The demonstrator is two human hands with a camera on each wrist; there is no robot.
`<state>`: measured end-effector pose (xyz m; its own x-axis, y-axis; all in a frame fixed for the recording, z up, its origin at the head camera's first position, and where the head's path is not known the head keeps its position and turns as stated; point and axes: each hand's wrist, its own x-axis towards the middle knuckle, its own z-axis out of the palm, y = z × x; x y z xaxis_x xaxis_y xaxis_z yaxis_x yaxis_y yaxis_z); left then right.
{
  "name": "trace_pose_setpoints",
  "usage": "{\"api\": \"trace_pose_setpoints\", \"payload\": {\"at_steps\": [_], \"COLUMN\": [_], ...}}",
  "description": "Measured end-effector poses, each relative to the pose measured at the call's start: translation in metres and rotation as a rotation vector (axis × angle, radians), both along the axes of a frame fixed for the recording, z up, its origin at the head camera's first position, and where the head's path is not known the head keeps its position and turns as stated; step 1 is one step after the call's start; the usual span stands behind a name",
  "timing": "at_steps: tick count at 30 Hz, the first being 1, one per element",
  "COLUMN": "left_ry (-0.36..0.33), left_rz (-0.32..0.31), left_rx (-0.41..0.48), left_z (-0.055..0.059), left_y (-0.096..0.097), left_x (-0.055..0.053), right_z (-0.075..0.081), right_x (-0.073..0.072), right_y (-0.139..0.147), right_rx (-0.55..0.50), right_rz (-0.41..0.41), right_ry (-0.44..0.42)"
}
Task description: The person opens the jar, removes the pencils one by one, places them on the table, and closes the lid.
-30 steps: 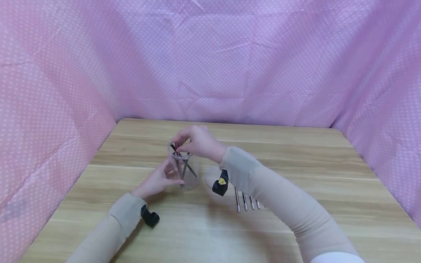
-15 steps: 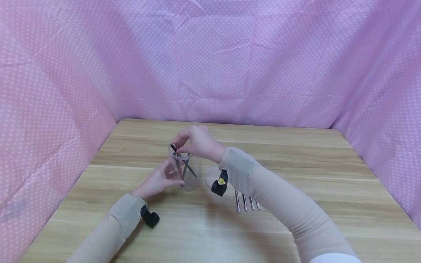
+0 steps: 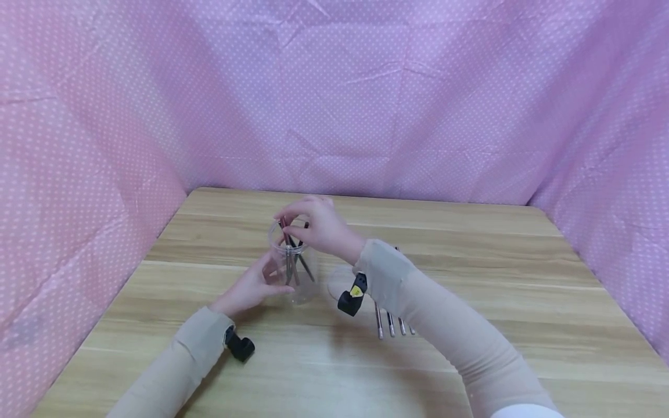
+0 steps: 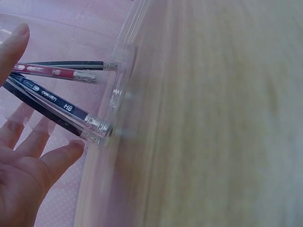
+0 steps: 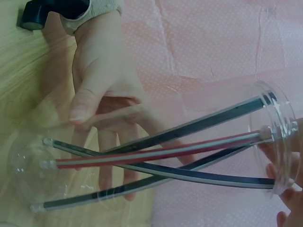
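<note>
A clear plastic jar (image 3: 305, 294) stands upright on the table with a red pencil (image 5: 142, 157) and several dark pencils (image 4: 57, 101) leaning crosswise inside. My left hand (image 3: 251, 287) holds the jar low on its left side, thumb on the near wall and fingers behind, seen through the plastic in the right wrist view. Over the jar's mouth, my right hand (image 3: 325, 227) pinches the red pencil's upper end between thumb and fingers. A dark pencil end shows right beside that pinch. The red pencil's lower end hangs slightly above the jar's bottom.
Several more pencils (image 3: 379, 322) lie side by side on the wooden table (image 3: 292, 371), partly hidden under the right forearm. A clear round disc, like a lid (image 3: 337, 283), lies right of the jar. Pink dotted cloth (image 3: 334, 104) hangs behind the table.
The pencil ends at the jar's mouth have risen a little with my right hand, and the pencils inside have shifted. My left hand stays in place on the jar.
</note>
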<state>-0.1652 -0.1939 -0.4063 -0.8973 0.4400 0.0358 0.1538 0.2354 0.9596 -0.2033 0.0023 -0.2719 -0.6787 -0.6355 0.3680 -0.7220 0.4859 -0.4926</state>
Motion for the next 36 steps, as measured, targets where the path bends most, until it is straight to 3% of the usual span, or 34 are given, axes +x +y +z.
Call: {"api": "trace_pose_setpoints", "payload": {"at_steps": [4, 10, 14, 18, 24, 29, 36], "left_ry": [-0.006, -0.036, -0.03, -0.03, -0.029, -0.038, -0.049], "left_rz": [-0.004, 0.001, 0.007, 0.002, 0.009, 0.019, 0.008], "left_rx": [0.007, -0.01, -0.034, -0.022, -0.049, -0.056, -0.04], "left_z": [0.0, 0.001, 0.0, 0.001, 0.001, 0.0, 0.0], "left_y": [0.001, 0.0, -0.001, -0.001, -0.001, -0.002, -0.001], "left_x": [0.001, 0.001, 0.0, 0.0, 0.002, 0.002, 0.0], "right_z": [-0.004, 0.0, 0.007, 0.013, 0.02, 0.025, 0.022], "right_x": [0.001, 0.006, 0.005, 0.003, 0.001, 0.001, -0.001], "right_y": [0.0, 0.0, -0.001, -0.001, 0.003, 0.011, 0.022], "right_rx": [-0.14, -0.373, -0.562, -0.749, -0.914, -1.026, -1.108], "right_rz": [-0.001, -0.032, -0.011, -0.016, -0.077, -0.122, -0.144], "right_ry": [0.003, -0.25, -0.406, -0.501, -0.55, -0.542, -0.518]}}
